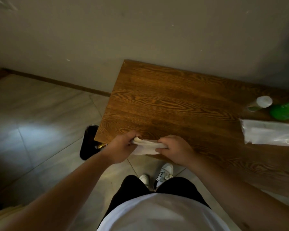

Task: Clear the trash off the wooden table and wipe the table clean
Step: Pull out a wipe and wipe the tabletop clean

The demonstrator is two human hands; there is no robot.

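Table (pixel 165 97): left half bare wood. Still on it at the right edge: a clear plastic bag (pixel 269 134), a green item (pixel 284 110) and a white-capped container (pixel 261 102) behind it. Black trash bin (pixel 88 140) sits on the floor just off the table's near-left corner. Your left hand (pixel 120 147) and right hand (pixel 175 148) each grip an end of the white cloth (pixel 147 146), stretched between them at the near edge. Looks like the fold-and-prep step before wiping. Next: either bin the right-edge items or press the cloth flat and stroke along the grain.
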